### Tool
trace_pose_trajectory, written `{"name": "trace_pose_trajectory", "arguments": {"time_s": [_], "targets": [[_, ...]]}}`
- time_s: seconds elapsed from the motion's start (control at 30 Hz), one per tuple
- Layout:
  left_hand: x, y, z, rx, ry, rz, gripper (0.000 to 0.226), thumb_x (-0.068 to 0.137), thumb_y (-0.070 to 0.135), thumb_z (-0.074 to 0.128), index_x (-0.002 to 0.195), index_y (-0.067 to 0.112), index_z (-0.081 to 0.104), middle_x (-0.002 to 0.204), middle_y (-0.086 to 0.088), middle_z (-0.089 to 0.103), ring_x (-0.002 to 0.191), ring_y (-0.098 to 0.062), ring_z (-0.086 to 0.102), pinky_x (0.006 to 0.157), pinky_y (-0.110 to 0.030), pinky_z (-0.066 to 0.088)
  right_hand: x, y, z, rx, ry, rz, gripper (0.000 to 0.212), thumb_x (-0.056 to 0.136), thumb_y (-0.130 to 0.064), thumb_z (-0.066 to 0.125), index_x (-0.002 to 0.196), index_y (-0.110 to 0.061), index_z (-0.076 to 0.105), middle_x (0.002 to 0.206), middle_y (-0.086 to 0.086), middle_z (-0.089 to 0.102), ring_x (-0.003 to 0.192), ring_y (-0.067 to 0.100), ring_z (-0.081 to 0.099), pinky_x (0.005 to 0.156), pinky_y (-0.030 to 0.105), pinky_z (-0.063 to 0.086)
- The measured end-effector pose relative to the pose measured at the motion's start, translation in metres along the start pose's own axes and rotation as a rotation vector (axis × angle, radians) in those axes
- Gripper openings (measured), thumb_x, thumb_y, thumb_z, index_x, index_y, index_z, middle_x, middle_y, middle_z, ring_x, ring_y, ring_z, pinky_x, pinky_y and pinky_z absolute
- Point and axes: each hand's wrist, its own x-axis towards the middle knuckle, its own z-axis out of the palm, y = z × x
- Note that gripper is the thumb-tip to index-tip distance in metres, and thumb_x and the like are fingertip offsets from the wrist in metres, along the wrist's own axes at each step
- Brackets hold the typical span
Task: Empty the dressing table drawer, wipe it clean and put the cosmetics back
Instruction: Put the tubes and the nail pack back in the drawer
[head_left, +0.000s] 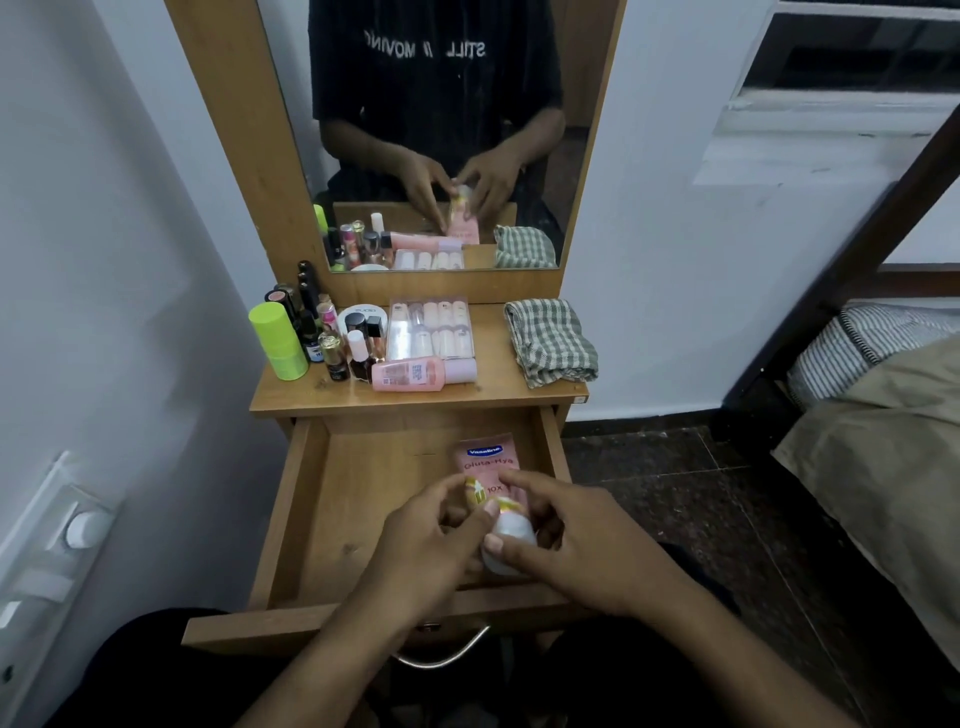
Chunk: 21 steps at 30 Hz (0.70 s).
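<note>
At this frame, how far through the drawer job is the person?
Late. The drawer is emptied. Both hands, left hand and right hand, hold the pink Vaseline tube inside it. The other cosmetics and checked cloth remain on the tabletop.

My drawer (311, 499) is pulled open. A pink Vaseline tube (488, 465) with a white cap lies in it, near the right side. More cosmetics (332, 338) stand in a bunch on the bench (488, 387), with a pink bottle (423, 375) lying flat and a folded checked cloth (550, 340) at the right.
</note>
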Motion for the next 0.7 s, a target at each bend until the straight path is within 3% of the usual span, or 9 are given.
{"name": "trace_pose_trajectory", "arguments": {"time_s": [0.1,0.2,0.3,0.43,0.53,0.6,0.7], "targets": [[0.032,-0.006,0.005,-0.03,-0.073,-0.08,0.039,0.092,0.024,0.072,0.13,0.024,0.062,0.099,-0.004,0.074,0.083,-0.017,0.076,0.068,-0.032,0.062,0.02,0.011,0.001,-0.061,-0.031,0.058,0.075,0.082,-0.059,0.07,0.149,-0.039,0.043,0.116,-0.014,0.068,0.083,-0.01,0.057,0.07,0.005,0.04],[0.058,-0.017,0.013,0.026,-0.107,-0.104,0.043,0.092,0.022,0.071,0.134,0.022,0.059,0.106,-0.006,0.071,0.089,-0.021,0.075,0.075,-0.038,0.063,0.033,0.016,0.006,-0.12,-0.06,0.112,0.078,0.085,-0.054,0.07,0.153,-0.034,0.037,0.13,-0.004,0.066,0.101,0.006,0.062,0.088,0.022,0.051],[0.074,-0.022,0.024,0.062,-0.092,-0.094,0.043,0.093,0.017,0.069,0.135,0.019,0.059,0.101,-0.006,0.071,0.082,-0.021,0.073,0.075,-0.043,0.064,0.042,0.017,0.011,-0.204,-0.067,0.149,0.063,0.089,-0.049,0.066,0.145,-0.028,0.047,0.124,0.002,0.068,0.106,0.019,0.064,0.085,0.029,0.051],[0.082,-0.022,0.034,0.11,-0.074,-0.088,0.042,0.092,0.016,0.07,0.133,0.013,0.059,0.101,-0.006,0.07,0.082,-0.022,0.071,0.07,-0.037,0.062,0.052,0.017,0.016,-0.274,-0.092,0.231,0.034,0.09,-0.042,0.063,0.118,-0.022,0.061,0.109,0.004,0.066,0.09,0.018,0.061,0.077,0.03,0.052],[0.079,-0.023,0.037,0.19,-0.067,-0.07,0.048,0.09,0.017,0.073,0.136,0.016,0.057,0.11,-0.001,0.067,0.098,-0.017,0.065,0.086,-0.036,0.059,0.054,0.015,0.021,-0.295,-0.13,0.254,0.014,0.094,-0.03,0.061,0.098,-0.017,0.058,0.095,-0.001,0.057,0.08,0.014,0.055,0.072,0.026,0.045],[0.078,-0.022,0.036,0.27,-0.059,-0.045,0.052,0.09,0.015,0.073,0.139,0.017,0.055,0.112,0.002,0.063,0.101,-0.013,0.059,0.091,-0.028,0.053,0.054,0.016,0.026,-0.337,-0.123,0.258,0.013,0.095,-0.027,0.06,0.101,-0.015,0.06,0.094,-0.001,0.056,0.081,0.013,0.055,0.074,0.025,0.046],[0.077,-0.021,0.035,0.331,-0.051,-0.018,0.053,0.09,0.018,0.074,0.139,0.019,0.056,0.121,0.0,0.065,0.104,-0.011,0.057,0.086,-0.019,0.045,0.056,0.019,0.036,-0.378,-0.082,0.27,0.018,0.094,-0.028,0.062,0.105,-0.014,0.064,0.103,0.004,0.064,0.087,0.016,0.062,0.082,0.03,0.056]]}}
